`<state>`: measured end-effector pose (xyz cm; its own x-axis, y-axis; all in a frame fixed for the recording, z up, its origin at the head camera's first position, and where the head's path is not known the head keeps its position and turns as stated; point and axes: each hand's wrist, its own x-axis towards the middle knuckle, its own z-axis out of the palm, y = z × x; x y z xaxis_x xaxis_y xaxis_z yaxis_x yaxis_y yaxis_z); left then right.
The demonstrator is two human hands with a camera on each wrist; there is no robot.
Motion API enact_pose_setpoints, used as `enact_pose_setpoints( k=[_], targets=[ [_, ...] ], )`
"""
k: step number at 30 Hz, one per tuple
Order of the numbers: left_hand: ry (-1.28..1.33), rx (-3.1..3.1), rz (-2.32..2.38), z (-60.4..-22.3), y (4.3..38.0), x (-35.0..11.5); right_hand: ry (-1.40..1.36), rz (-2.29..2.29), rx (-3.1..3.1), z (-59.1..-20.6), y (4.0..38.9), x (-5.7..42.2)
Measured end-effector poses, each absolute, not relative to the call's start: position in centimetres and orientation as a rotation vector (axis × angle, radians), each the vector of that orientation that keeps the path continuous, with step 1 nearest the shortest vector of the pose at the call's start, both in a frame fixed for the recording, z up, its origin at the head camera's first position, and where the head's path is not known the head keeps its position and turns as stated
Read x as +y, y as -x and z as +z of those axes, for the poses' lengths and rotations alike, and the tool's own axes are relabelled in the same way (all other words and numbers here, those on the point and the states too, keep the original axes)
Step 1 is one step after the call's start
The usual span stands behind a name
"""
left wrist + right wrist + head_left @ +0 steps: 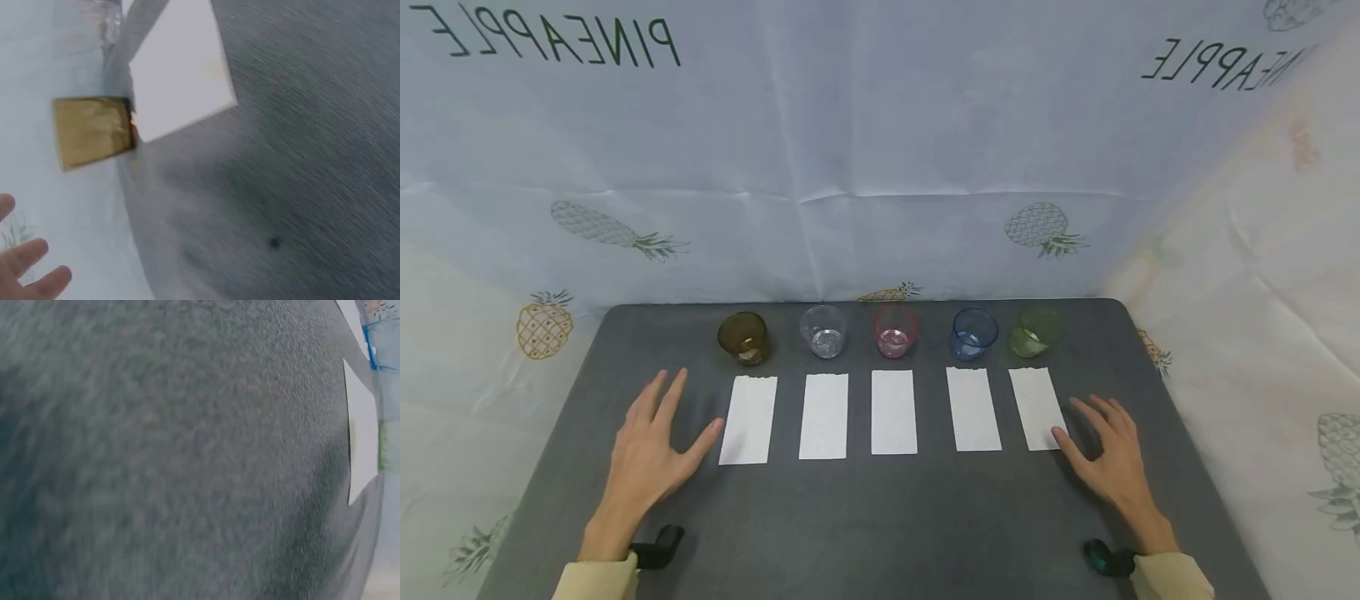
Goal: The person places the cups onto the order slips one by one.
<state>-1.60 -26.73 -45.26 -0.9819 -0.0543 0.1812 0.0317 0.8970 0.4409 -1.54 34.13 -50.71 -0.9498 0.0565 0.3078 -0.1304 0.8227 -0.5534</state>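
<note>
Head view: left hand (651,454) and right hand (1108,454) flat on worktop (880,517), fingers spread, holding nothing. 5 cups, 5 paper slips between.

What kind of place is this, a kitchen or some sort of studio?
Probably a staged recording booth rather than a kitchen. Pineapple-print sheets are hung as a backdrop around a dark grey table, on which five coloured plastic cups stand in a row, each behind a white paper slip.
</note>
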Motion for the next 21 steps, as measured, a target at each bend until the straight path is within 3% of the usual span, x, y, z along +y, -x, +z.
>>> enact_pose_setpoints(
  k=[21],
  targets=[
    [0.137, -2.796, -0.992, -41.4, 7.8, -20.0, -0.16, 0.859, -2.694, -54.3, 3.0, 34.5]
  ],
)
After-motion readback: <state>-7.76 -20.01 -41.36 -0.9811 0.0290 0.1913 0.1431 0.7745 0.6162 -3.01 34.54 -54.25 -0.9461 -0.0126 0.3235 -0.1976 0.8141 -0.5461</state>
